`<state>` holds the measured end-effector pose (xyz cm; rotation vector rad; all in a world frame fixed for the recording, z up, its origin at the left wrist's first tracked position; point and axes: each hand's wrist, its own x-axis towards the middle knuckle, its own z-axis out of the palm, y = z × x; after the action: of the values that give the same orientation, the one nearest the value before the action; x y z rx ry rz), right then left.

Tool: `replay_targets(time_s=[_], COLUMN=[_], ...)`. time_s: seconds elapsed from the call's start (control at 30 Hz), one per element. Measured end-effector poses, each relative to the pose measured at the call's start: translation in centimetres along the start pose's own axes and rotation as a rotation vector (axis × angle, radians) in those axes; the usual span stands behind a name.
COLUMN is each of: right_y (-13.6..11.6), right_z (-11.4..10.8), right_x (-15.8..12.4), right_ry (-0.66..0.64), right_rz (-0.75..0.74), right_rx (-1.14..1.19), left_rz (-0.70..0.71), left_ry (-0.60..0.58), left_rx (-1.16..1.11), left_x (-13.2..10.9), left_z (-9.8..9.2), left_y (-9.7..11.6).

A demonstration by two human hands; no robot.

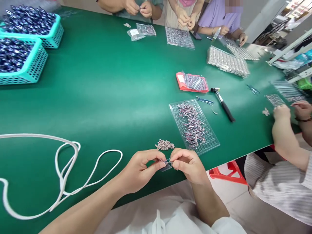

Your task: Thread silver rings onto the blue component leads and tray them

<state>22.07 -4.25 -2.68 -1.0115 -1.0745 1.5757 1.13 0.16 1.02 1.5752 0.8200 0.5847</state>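
Near the table's front edge, my left hand (143, 167) and my right hand (188, 164) meet, both closed in a pinch. Between the fingertips is a small part with thin wire-like leads (167, 162); its exact kind is too small to tell. A small dark flat piece (165, 168) shows just under the fingers. Right behind my hands lies a pile of small round beige pieces (165, 144). A clear plastic tray (212, 143) to the right carries a heap of small parts with thin pinkish leads (192, 126).
A hammer (224, 105), a red packet (181, 86) of thin parts and blue strips (204, 100) lie beyond the tray. White cable (60, 175) loops at left; turquoise baskets (36, 70) stand behind. Co-workers' hands (282, 113) work at right and across the green table (109, 91).
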Motion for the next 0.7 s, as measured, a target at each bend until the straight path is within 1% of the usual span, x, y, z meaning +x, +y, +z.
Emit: replay_targets(time_s=[0.1, 0.17, 0.23, 0.27, 0.33, 0.37, 0.4, 0.47, 0.53, 0.6, 0.7], right_y=[-0.3, -0.9, -1.7, -2.1, -2.8, -3.0, -3.1, -2.9, -2.4, -1.8, -1.5], right_z=[0.0, -0.4, -1.5, -2.3, -4.3, -5.3, -6.3, -8.0, -8.9, -9.1, -8.5], right_x=[-0.4, -0.7, -0.9, -0.9, -0.7, -0.6, -0.3, 0.2, 0.6, 0.8, 0.6], right_ry=[0.007, 0.044, 0.158, 0.267, 0.418, 0.5, 0.546, 0.553, 0.539, 0.54, 0.581], right_rz=[-0.011, -0.081, -0.192, -0.252, -0.298, -0.324, -0.347, -0.389, -0.421, -0.433, -0.432], right_rx=[-0.066, -0.21, -0.434, -0.584, -0.721, -0.891, -1.037, -1.237, -1.363, -1.447, -1.514], left_rz=[-0.002, -0.03, -0.085, -0.121, -0.19, -0.22, -0.243, -0.265, -0.274, -0.283, -0.294], left_ry=[-0.04, -0.028, 0.03, 0.074, 0.17, 0.212, 0.248, 0.296, 0.329, 0.354, 0.368], left_rx=[-0.012, -0.046, -0.106, -0.14, -0.212, -0.25, -0.286, -0.348, -0.38, -0.391, -0.397], left_x=[0.0, 0.0, 0.0, 0.1, 0.2, 0.3, 0.4, 0.6, 0.8, 0.9, 0.9], left_z=[0.2, 0.4, 0.4, 0.4, 0.4, 0.3, 0.3, 0.1, -0.1, -0.3, -0.4], left_y=[-0.1, -0.2, -0.3, -0.3, -0.3, -0.4, -0.4, -0.5, -0.7, -0.8, -0.9])
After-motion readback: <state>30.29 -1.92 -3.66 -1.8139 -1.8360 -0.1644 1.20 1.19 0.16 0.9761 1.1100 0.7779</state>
